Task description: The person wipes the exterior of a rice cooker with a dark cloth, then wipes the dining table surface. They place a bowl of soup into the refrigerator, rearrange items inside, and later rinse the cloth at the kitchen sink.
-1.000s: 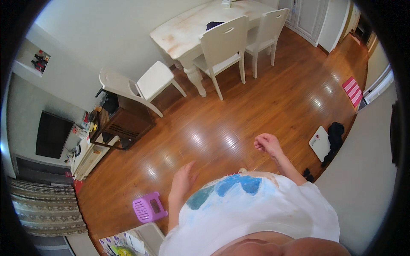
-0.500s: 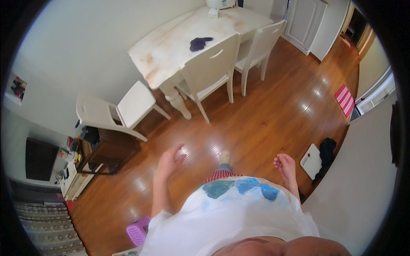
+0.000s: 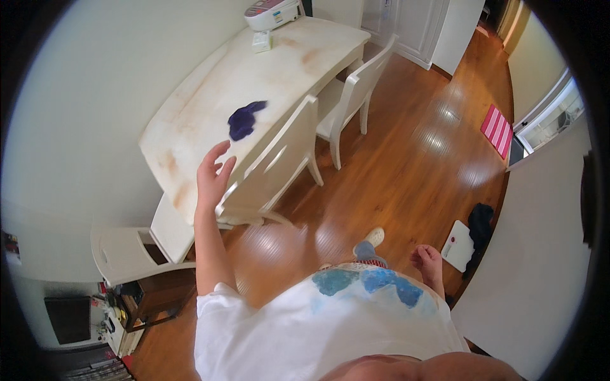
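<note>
My left hand (image 3: 215,176) reaches out over the near edge of a white table (image 3: 197,95), holding nothing, with fingers and thumb apart. Just beyond its fingertips lies a crumpled dark purple cloth (image 3: 241,122) on the tabletop; the hand appears not to touch it. Low at my right side hangs my right hand (image 3: 427,259), its fingers loosely curled in with nothing visible in them. A small white box (image 3: 262,42) and a white rice cooker-like appliance (image 3: 272,14) stand at the table's far end.
White chairs (image 3: 273,168) line the table's near side, and another chair (image 3: 124,251) stands at its left end. A white flat scale (image 3: 457,246) and dark cloth lie by the right wall. A red striped mat (image 3: 496,131) lies at the doorway.
I have stepped closer to the table. My left hand has moved forward and up, from above the floor to near the purple cloth. My right hand stays low at my side.
</note>
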Demonstrator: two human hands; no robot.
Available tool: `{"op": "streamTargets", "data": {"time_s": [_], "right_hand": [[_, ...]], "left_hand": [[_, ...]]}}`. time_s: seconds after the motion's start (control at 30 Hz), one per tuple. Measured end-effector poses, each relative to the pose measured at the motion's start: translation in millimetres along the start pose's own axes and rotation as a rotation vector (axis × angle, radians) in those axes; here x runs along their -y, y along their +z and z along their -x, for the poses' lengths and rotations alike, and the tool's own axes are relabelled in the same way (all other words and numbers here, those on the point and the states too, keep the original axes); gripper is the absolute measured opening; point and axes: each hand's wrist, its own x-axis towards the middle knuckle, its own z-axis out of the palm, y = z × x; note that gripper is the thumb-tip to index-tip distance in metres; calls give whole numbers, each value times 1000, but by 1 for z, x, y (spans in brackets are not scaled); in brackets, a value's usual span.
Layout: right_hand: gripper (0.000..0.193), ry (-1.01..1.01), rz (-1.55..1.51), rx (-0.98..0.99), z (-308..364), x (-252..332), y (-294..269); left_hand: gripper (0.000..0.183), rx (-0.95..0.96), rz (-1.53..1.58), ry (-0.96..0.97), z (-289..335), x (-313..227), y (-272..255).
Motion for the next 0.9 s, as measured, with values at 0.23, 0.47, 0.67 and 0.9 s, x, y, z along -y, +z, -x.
{"op": "streamTargets", "data": {"time_s": [0.23,0.47,0.67,0.9], "right_hand": [[15,-74,-149,-82,-135,65,-38],[14,-100,-153,-83,-240,140,-80],[16,-185,-98,-210,-315,168,-77],[16,-70,21,-259,-364,250,-33]], "left_hand": [[53,236,-368,-6,-135,42,85],[82,125,-496,-443,-215,173,107],[108,134,-608,-988,-293,218,148],[72,-351,-938,-1164,-372,241,193]]}}
